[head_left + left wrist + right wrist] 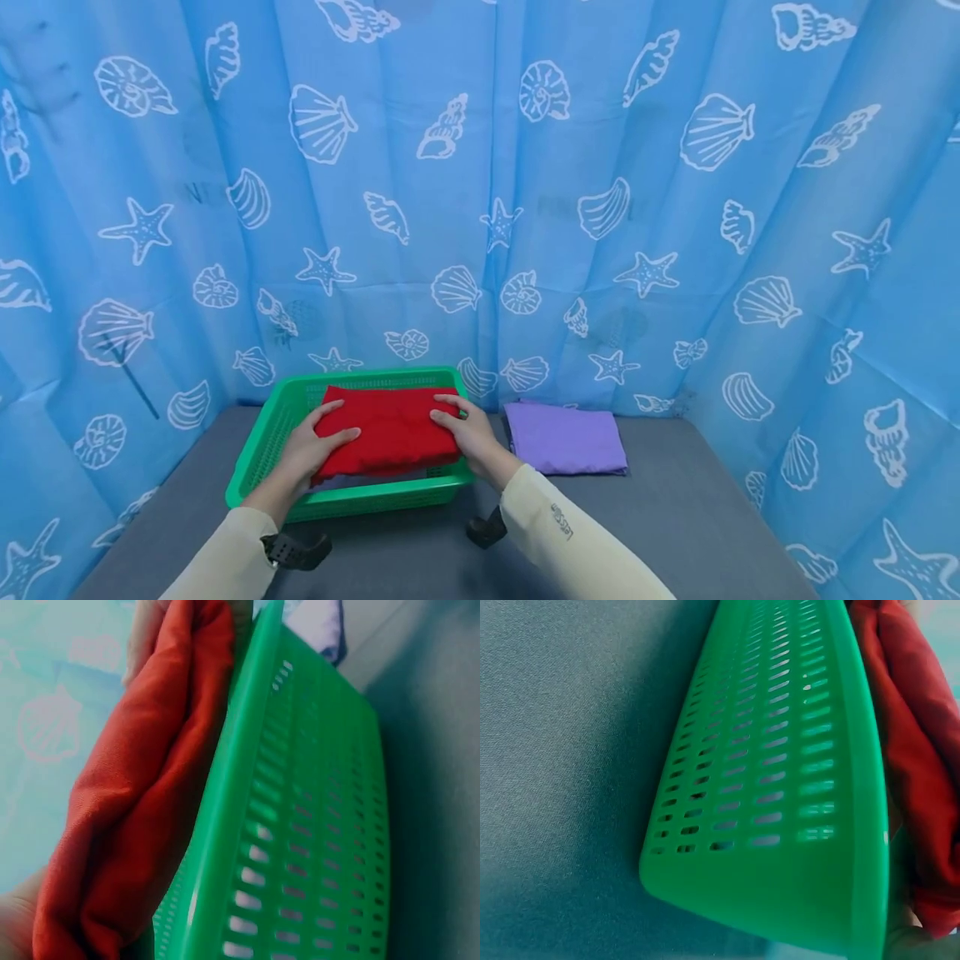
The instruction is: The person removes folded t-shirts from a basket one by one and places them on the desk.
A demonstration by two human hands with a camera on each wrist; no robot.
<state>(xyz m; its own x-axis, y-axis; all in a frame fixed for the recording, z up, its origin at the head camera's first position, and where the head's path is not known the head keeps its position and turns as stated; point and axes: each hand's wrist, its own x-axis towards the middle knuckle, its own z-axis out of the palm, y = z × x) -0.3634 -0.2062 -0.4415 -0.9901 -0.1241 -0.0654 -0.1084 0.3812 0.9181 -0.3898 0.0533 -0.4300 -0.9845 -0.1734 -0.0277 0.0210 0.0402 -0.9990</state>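
- Folded red cloth (392, 427): over green basket (375, 499).
- Fingers of left hand (309, 443) and right hand (474, 432) grip its left and right sides.
- Likely light, soft, floppy, unbreakable; best held both sides, layers together.

Cream sleeves (225, 560), dark lettering (561, 522) on right; black wrist devices (298, 552).

BLOCKED: folded red fabric (390, 425) across most of the mouth of the rectangular green perforated plastic basket (375, 497); blue shell-print curtain (480, 125) behind | TIGHT: gap between basket and folded purple fabric (567, 439), right hand (472, 433) crossing it | FREE: basket's left rear, beyond left hand (310, 446); grey tabletop (682, 500) rightward.
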